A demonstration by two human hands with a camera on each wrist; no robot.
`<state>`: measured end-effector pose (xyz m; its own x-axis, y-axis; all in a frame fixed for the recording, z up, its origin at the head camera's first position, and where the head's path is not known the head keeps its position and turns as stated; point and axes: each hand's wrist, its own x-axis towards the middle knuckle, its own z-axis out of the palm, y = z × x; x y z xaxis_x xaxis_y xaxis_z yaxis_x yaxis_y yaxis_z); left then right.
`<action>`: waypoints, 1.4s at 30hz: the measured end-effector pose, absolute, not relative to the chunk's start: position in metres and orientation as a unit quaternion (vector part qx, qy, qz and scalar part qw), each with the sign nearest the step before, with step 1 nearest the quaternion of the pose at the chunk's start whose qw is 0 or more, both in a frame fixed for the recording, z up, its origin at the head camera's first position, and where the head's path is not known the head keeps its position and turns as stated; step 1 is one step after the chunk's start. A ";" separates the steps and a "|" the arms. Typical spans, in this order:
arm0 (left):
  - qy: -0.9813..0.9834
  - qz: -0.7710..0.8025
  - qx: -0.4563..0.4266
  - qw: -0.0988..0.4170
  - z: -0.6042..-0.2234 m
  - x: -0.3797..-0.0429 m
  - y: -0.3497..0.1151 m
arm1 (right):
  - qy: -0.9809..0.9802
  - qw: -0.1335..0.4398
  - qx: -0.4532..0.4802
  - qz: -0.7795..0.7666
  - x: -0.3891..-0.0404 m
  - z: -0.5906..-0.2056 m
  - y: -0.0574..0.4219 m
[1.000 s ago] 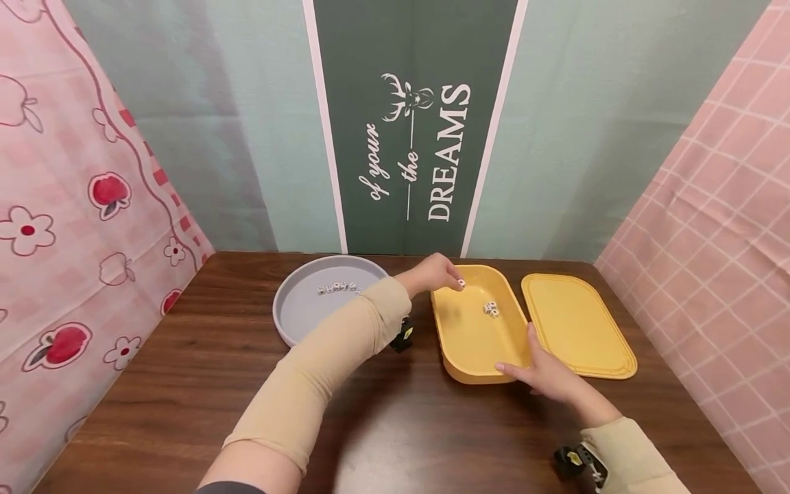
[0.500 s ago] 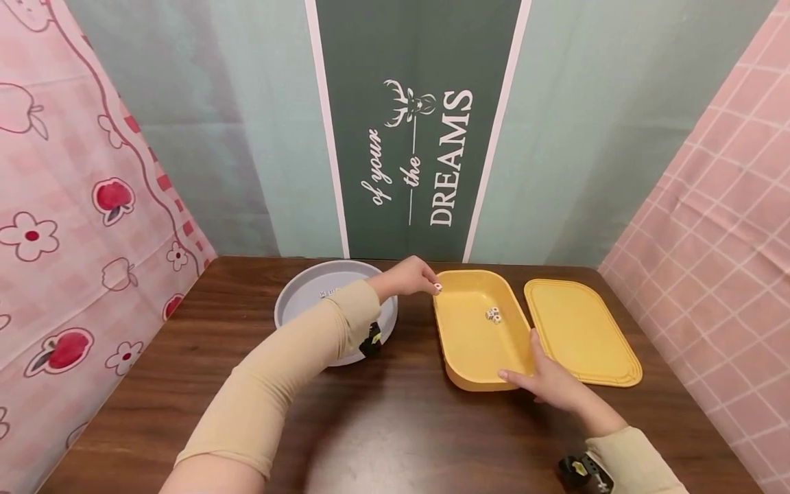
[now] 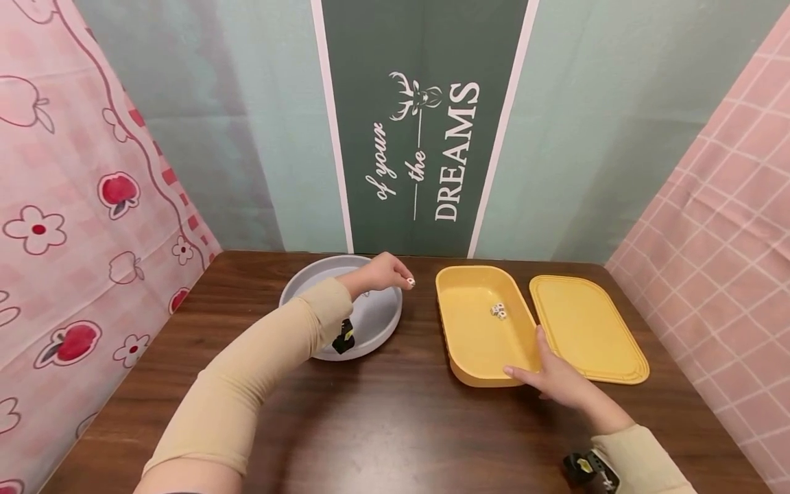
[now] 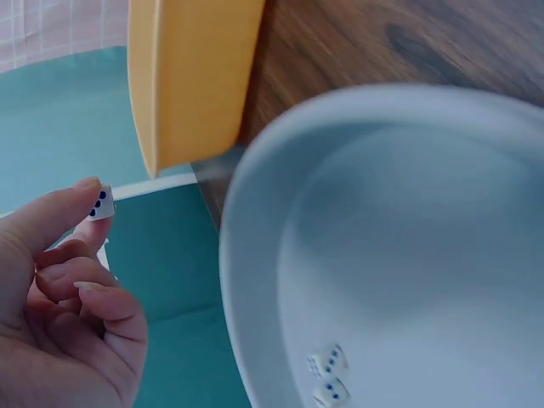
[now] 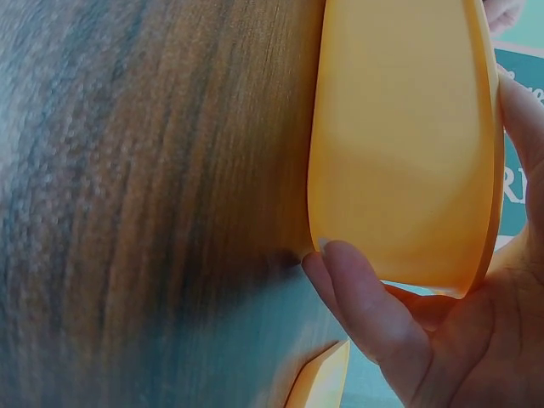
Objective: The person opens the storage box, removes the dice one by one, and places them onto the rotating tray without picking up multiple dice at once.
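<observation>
My left hand (image 3: pixel 384 271) pinches a white die (image 4: pixel 102 202) with dark pips between thumb and forefinger, above the right side of a round grey tray (image 3: pixel 384 328). Two dice (image 4: pixel 327 361) show inside that tray in the left wrist view; the left sleeve hides part of it in the head view. To the right, a deep yellow box (image 3: pixel 481 346) holds a small cluster of dice (image 3: pixel 498 311). My right hand (image 3: pixel 558 379) grips the box at its near right corner, thumb at the front rim and fingers along the right side.
A flat yellow lid (image 3: pixel 589 329) lies right of the box. Everything rests on a dark wooden table (image 3: pixel 395 425). A green curtain (image 3: pixel 574 137) hangs behind, with pink cloths (image 3: pixel 734 226) at both sides.
My left hand has moved left, carrying the pinched die from above the yellow box to above the grey tray's edge. The right hand stays at the box corner.
</observation>
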<state>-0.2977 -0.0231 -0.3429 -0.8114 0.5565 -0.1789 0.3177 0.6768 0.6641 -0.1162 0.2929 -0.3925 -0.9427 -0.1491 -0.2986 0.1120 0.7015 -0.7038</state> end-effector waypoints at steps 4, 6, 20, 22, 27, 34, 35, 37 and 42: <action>0.897 0.325 0.236 0.184 -0.348 -0.299 -0.034 | 0.909 0.165 -0.015 -0.383 -0.117 -0.392 0.294; 0.897 0.327 0.233 0.186 -0.350 -0.299 -0.038 | 0.910 0.164 -0.015 -0.381 -0.117 -0.392 0.294; 0.901 0.322 0.232 0.177 -0.370 -0.307 -0.058 | 0.909 0.169 -0.011 -0.381 -0.117 -0.391 0.295; 0.900 0.329 0.221 0.181 -0.372 -0.308 -0.061 | 0.909 0.170 -0.011 -0.380 -0.117 -0.392 0.295; 0.903 0.331 0.205 0.183 -0.380 -0.308 -0.068 | 0.909 0.169 -0.010 -0.382 -0.117 -0.393 0.295; 0.905 0.325 0.203 0.183 -0.389 -0.310 -0.074 | 0.912 0.162 -0.008 -0.376 -0.116 -0.394 0.294; 0.905 0.328 0.201 0.183 -0.390 -0.311 -0.075 | 0.912 0.162 -0.008 -0.376 -0.116 -0.394 0.294; 0.905 0.327 0.200 0.184 -0.392 -0.312 -0.076 | 0.913 0.161 -0.008 -0.375 -0.116 -0.393 0.294; 0.908 0.319 0.197 0.188 -0.398 -0.315 -0.079 | 0.912 0.162 -0.007 -0.377 -0.116 -0.393 0.293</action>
